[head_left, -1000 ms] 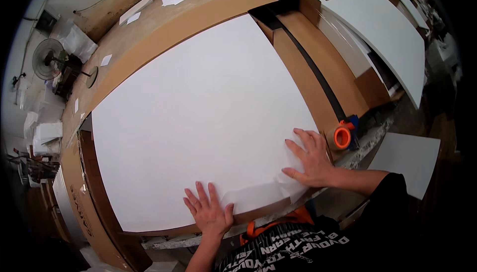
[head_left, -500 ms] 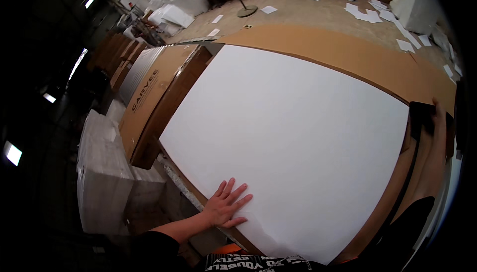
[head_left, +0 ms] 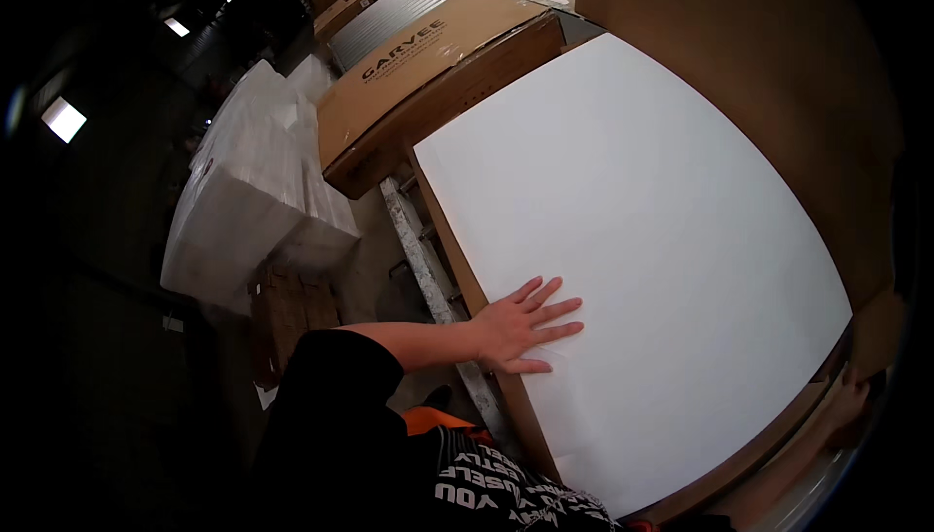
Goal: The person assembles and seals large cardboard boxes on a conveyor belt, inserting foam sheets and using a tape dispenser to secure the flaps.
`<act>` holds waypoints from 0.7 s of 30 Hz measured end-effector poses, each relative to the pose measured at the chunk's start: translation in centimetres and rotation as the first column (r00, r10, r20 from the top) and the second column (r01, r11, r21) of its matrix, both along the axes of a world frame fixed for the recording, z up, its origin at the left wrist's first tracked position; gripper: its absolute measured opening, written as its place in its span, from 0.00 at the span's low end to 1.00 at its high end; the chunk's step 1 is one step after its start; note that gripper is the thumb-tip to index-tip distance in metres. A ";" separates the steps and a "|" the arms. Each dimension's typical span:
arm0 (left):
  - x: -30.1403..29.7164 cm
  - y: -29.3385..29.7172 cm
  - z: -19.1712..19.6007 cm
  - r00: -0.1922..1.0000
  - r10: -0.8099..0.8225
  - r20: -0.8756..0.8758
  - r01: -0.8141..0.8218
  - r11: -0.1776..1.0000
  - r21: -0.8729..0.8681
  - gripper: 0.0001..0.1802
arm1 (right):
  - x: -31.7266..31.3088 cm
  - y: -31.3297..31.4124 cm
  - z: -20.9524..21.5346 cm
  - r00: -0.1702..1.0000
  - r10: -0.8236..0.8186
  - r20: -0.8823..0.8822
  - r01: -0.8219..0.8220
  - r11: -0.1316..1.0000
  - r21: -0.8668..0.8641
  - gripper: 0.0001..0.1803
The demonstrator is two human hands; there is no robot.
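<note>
A large, smooth white panel (head_left: 632, 230) lies flat over an opened brown carton, whose edge shows along its near left side. My left hand (head_left: 530, 328) rests palm down on the panel near that edge, fingers spread, holding nothing. Along the panel's far right side a wide cardboard flap (head_left: 739, 55) stands raised. My right hand (head_left: 852, 394) is in shadow at the right rim, by the near end of the flap. Its fingers look curled beside a dark shape, but what they grip is too dim to make out.
A closed flat carton (head_left: 438, 55) adjoins the panel's far left. Beyond it lies a stack of ribbed light sheets (head_left: 389, 21). Wrapped white blocks (head_left: 238, 201) stand on the left floor, with brown cartons (head_left: 292, 308) beside them. A worn metal rail (head_left: 423, 250) runs under the carton's left edge.
The view has swung left. The cardboard flap, laid out flat before, now stands up and hides the floor behind. My left hand stays on the panel; my right hand remains by the right side.
</note>
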State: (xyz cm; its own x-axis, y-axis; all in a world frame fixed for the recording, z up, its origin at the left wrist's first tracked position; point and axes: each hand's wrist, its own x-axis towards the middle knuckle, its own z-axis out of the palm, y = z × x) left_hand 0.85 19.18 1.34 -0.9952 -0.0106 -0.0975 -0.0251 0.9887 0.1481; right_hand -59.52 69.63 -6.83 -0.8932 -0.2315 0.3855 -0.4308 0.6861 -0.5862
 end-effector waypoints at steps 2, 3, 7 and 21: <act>0.2 -0.3 0.0 0.999 -0.005 -0.033 0.005 1.000 0.009 0.39 | 6.3 0.5 0.0 0.986 -0.033 0.161 0.039 0.999 -0.035 0.24; 0.0 -0.3 0.2 0.999 -0.004 -0.050 0.004 1.000 0.005 0.39 | 9.3 0.9 0.1 0.972 -0.048 0.230 0.061 0.997 -0.050 0.26; 0.0 -0.4 -1.5 0.970 -0.010 -0.244 0.025 0.998 0.057 0.42 | 20.8 2.0 -0.8 0.897 -0.085 0.434 0.156 0.979 -0.131 0.36; 4.1 -0.4 -0.4 0.487 -0.316 -0.814 0.732 0.656 0.184 0.10 | 59.5 -22.0 3.4 0.979 -0.195 0.062 0.096 0.708 0.700 0.67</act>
